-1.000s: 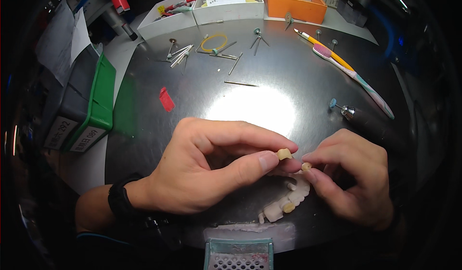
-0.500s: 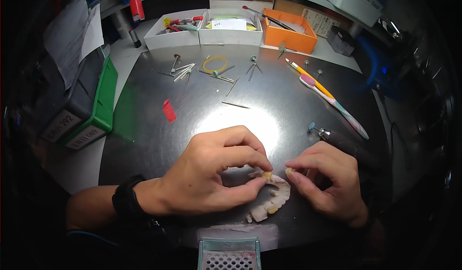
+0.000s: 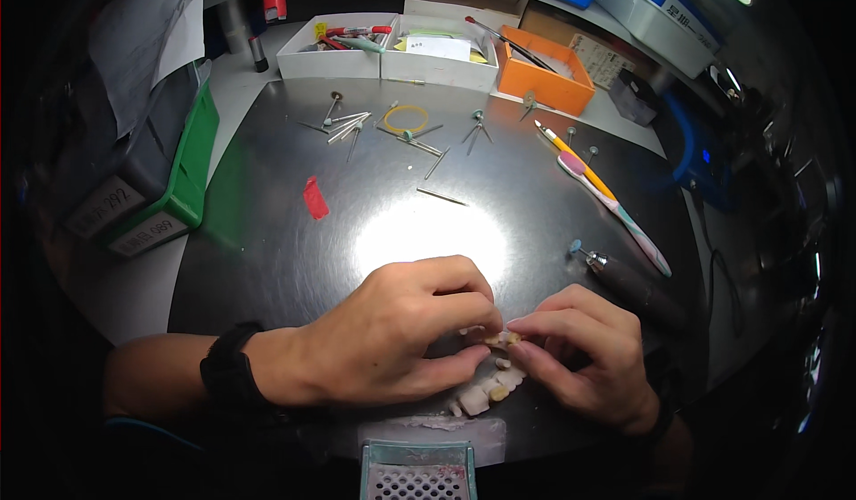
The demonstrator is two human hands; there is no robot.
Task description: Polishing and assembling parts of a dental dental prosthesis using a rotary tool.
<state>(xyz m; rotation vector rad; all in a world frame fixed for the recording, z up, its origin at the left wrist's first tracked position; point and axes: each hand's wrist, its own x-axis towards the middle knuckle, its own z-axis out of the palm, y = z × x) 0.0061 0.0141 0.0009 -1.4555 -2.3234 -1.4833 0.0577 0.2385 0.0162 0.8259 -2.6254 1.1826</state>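
Observation:
A pale horseshoe-shaped dental model (image 3: 475,400) lies on the dark bench in front of me. A yellowish tooth crown (image 3: 498,394) sits on its near part. My left hand (image 3: 410,322) reaches in from the left, thumb and forefinger pinched on a small crown at the model's far part; the fingertips mostly hide it. Close beside them, my right hand (image 3: 584,348) pinches another small yellowish crown (image 3: 514,338) between thumb and forefinger, over the same part of the arch. Both hands cover much of the model's far end.
A rotary handpiece (image 3: 629,286) lies right, below a toothbrush (image 3: 615,206) and a yellow pencil (image 3: 580,159). Several burs (image 3: 348,125), a rubber band (image 3: 406,121) and a red strip (image 3: 315,198) lie farther off. A perforated tray (image 3: 419,482) juts at the near edge; boxes (image 3: 546,76) line the back.
My right hand has moved left and nearer, bringing its crown in to the model, close to my left fingertips. My left hand has lowered slightly. The view has shifted a little.

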